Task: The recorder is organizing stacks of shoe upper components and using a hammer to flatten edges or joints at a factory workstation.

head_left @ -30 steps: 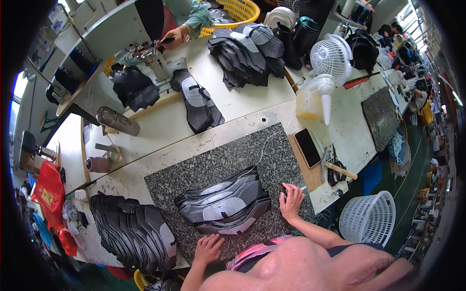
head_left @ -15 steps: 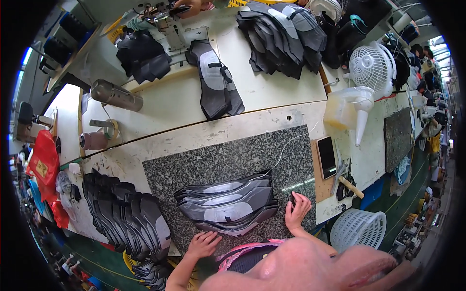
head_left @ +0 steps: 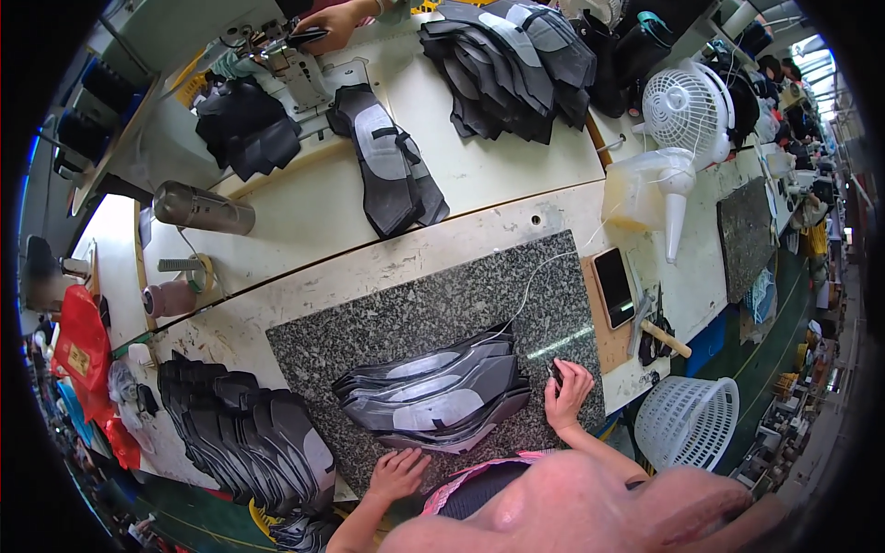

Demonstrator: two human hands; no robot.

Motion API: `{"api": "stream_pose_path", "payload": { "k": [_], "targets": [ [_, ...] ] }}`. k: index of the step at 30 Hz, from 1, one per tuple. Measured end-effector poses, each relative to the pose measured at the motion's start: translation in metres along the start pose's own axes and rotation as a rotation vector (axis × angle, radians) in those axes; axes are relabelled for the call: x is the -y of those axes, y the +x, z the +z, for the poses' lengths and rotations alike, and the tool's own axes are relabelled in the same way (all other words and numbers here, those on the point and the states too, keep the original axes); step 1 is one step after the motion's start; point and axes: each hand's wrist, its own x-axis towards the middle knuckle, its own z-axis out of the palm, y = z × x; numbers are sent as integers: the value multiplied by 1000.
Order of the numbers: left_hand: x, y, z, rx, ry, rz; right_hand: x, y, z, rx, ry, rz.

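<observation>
A fanned stack of black and grey cut pieces [head_left: 433, 407], perhaps shoe uppers, lies on the speckled granite slab [head_left: 433, 297]. My left hand [head_left: 397, 474] rests flat at the near edge of that stack, fingers stretched out and touching or nearly touching the lowest piece. To the right of the stack, my right hand [head_left: 570, 398] sits on the slab with curled fingers. It holds a small black object, mostly hidden by the fingers, whose kind I cannot make out. A thin white cord [head_left: 527, 288] runs across the slab to the stack.
More dark pieces [head_left: 244, 429] overlap at the left; another pile [head_left: 516, 69] lies at the back. A co-worker's hand [head_left: 339, 23] is at a sewing machine [head_left: 300, 78]. At the right are a phone [head_left: 613, 288], a hammer [head_left: 666, 338], a plastic container [head_left: 631, 194], a fan [head_left: 684, 115] and a white basket [head_left: 687, 424].
The view has shifted and turned slightly. My hands stay in nearly the same places by the stack. The co-worker's hand at the sewing machine shows more fully now.
</observation>
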Motion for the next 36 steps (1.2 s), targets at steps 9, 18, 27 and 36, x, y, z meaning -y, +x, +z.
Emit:
{"api": "stream_pose_path", "payload": {
  "k": [9,18,27,36],
  "targets": [
    [-9,5,-17,2,-39,-59,-4,-9,5,-9,17,-1],
    [-33,76,-93,-258,-512,-372,-17,27,-4,-31,289,33],
    [-14,184,-162,-470,-267,-357,4,20,-16,159,1074,484],
    [-2,237,-154,-147,-78,-384,69,39,-25,286,777,220]
  ]
}}
